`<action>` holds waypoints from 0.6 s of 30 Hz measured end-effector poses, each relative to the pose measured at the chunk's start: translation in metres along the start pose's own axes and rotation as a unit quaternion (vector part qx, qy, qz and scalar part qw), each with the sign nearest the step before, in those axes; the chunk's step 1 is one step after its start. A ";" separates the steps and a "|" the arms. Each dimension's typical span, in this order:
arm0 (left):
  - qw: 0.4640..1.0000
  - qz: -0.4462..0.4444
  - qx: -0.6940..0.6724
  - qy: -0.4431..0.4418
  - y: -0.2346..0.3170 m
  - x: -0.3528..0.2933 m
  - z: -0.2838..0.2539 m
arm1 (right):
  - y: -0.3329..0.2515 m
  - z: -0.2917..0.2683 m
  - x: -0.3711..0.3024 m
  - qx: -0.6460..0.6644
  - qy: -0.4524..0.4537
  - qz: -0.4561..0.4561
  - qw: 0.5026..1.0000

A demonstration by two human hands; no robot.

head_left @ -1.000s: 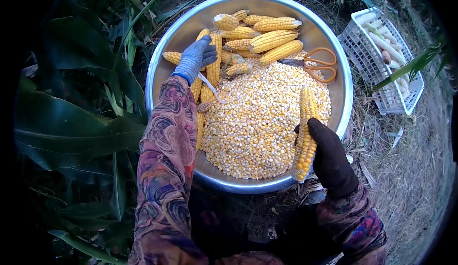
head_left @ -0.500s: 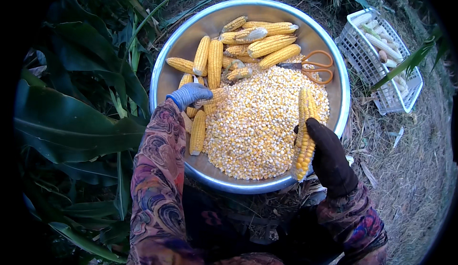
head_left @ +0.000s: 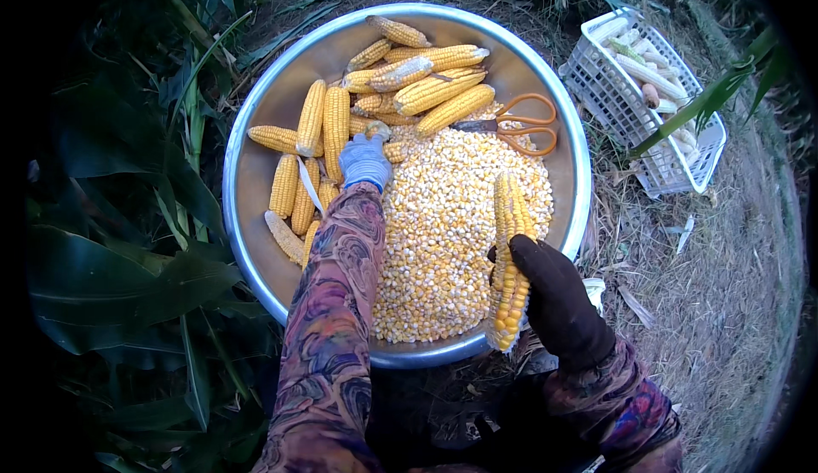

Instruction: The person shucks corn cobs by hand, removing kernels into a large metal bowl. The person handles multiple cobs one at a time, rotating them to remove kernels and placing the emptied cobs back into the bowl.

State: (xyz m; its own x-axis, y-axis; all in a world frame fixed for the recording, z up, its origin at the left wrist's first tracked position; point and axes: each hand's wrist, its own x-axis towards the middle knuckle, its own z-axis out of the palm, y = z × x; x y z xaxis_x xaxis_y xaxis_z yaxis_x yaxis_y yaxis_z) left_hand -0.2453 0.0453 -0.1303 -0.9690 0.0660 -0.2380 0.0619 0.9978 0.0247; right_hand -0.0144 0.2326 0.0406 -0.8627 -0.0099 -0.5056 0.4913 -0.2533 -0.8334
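Note:
A wide metal basin (head_left: 242, 260) holds a heap of loose corn kernels (head_left: 434, 234) and several yellow corn cobs (head_left: 311, 119). My right hand (head_left: 558, 298), in a dark glove, is closed round a partly shelled corn cob (head_left: 509, 277). That cob stands tilted over the right edge of the kernel heap. In a grey-blue glove, my left hand (head_left: 365, 164) reaches palm down among the cobs. Its fingertips touch a short cob (head_left: 394, 152) beside the heap, but they are partly hidden, so a firm grip cannot be made out.
Orange-handled scissors (head_left: 527, 124) lie at the right of the basin, blades against the cobs and kernels. A white plastic basket (head_left: 609, 102) with pale stripped cobs stands beyond, on straw-covered ground (head_left: 716, 302). Large green leaves (head_left: 128, 281) crowd the left side.
My left hand has moved right and away from me, off the pale cob it was on, to the short cob by the heap. The right hand keeps its cob. The whole view has shifted slightly.

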 end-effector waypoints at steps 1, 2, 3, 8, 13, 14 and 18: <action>1.000 -0.003 0.004 -0.024 -0.004 0.001 -0.003 | -0.003 -0.001 -0.001 -0.019 0.003 -0.004 1.000; 0.999 -0.006 0.007 -0.049 -0.008 0.002 -0.006 | -0.003 -0.001 -0.001 -0.006 -0.009 -0.025 1.000; 0.999 0.000 -0.001 -0.040 -0.011 0.001 -0.005 | -0.003 -0.001 -0.002 0.007 -0.020 -0.048 0.999; 0.955 0.035 -0.292 -0.041 -0.021 0.001 -0.037 | 0.002 -0.001 0.002 0.014 -0.019 0.015 1.000; 0.855 0.099 -0.507 -0.040 -0.037 0.006 -0.080 | 0.007 -0.007 0.001 -0.004 0.016 -0.010 1.000; 0.923 0.101 -0.369 -0.036 -0.055 0.007 -0.076 | 0.008 -0.006 0.000 0.002 0.024 -0.017 1.000; 0.970 0.144 0.087 -0.173 -0.104 -0.023 -0.024 | 0.009 0.000 -0.002 -0.020 0.002 -0.034 0.999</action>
State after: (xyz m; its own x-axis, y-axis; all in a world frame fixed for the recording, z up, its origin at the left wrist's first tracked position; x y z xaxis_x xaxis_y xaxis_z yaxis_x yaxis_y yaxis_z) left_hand -0.2348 -0.0602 -0.1038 -0.7689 0.3106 -0.5589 0.3866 0.9220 -0.0195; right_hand -0.0080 0.2308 0.0346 -0.8941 0.0102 -0.4477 0.4354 -0.2145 -0.8743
